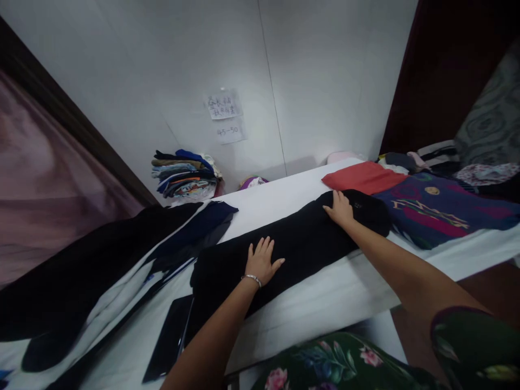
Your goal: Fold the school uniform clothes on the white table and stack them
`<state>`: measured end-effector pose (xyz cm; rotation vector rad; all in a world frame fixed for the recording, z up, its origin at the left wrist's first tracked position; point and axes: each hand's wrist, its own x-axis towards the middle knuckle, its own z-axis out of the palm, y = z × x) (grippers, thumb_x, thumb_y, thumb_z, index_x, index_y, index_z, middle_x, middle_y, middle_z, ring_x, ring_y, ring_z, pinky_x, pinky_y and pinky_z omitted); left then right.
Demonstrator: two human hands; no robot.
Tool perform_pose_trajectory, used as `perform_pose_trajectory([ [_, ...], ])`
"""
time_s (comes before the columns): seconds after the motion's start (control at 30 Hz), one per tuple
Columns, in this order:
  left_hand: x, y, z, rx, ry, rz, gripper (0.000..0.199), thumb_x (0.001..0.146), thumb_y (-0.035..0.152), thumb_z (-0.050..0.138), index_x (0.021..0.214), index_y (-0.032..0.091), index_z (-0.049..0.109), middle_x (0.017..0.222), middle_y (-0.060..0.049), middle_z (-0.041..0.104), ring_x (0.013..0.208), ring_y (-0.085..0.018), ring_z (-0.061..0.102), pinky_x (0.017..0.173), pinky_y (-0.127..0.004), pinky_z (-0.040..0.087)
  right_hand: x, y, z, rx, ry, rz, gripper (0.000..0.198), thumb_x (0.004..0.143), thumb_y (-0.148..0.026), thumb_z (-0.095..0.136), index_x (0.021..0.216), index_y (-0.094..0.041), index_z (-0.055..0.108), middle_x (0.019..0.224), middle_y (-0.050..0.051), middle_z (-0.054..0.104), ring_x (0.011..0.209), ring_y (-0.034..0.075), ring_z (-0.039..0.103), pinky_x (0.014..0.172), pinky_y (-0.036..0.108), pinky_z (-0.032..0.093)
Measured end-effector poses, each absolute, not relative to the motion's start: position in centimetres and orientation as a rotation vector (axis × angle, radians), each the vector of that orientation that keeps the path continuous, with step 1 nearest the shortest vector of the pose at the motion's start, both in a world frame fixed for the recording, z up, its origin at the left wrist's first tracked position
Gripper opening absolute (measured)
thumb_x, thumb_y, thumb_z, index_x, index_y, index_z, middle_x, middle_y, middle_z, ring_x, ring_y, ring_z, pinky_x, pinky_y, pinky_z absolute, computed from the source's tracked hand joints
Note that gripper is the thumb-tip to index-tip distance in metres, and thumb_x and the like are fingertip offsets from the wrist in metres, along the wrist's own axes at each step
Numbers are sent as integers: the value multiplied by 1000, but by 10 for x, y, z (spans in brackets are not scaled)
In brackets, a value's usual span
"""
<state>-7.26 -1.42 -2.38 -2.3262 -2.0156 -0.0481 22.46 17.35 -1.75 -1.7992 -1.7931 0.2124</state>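
Note:
A black garment (pixel 300 238), folded into a long strip, lies across the white-covered table in front of me. My left hand (pixel 261 262), with a bracelet at the wrist, rests flat on its left half with the fingers spread. Toward the garment's right end, my right hand (pixel 340 210) presses on its upper part, fingers stretched out. A small mark shows on the cloth just right of that hand. Neither hand grips anything. Under the garment's lower left corner a dark flat panel (pixel 168 338) sticks out.
Dark and white garments (pixel 101 260) are heaped along the left. A stack of folded clothes (pixel 184 173) stands by the wall. On the right lie a red garment (pixel 357 177) and a patterned navy garment (pixel 450 208), with more clothes behind. Handwritten paper notes (pixel 225 116) hang on the wall.

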Motion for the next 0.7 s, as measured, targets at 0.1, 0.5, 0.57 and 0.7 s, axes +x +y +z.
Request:
perform_pose_trajectory([
  [0.1,-69,-17,-22,-2314,-2008,-26,68,91,61,34,145,20,36,154,-8,31,143,-27,24,114,-55,18,204,173,0,-1505,-2085,63,65,92,-51,37,146,-15,31,155,15,23,144,31,15,111,52,22],
  [0.5,-77,-21,-17,-2341,-2021,-77,63,92,56,38,144,21,38,153,-8,33,142,-26,27,114,-52,23,172,173,-42,-1562,-2542,598,72,90,-67,20,147,-25,35,158,5,18,145,28,7,113,58,5],
  [0.57,-87,-23,-18,-2252,-2081,-95,62,93,56,37,143,19,41,151,-9,35,141,-26,28,114,-52,23,173,173,-43,-1560,-2528,618,72,90,-68,18,147,-27,35,158,4,18,145,27,7,114,57,5],
  [0.7,-105,-30,-25,-2082,-2118,-110,63,93,55,36,140,14,44,149,-12,38,140,-27,31,114,-53,21,172,175,-34,-1531,-2512,660,70,90,-68,15,146,-30,36,156,3,24,145,28,12,113,57,11],
])
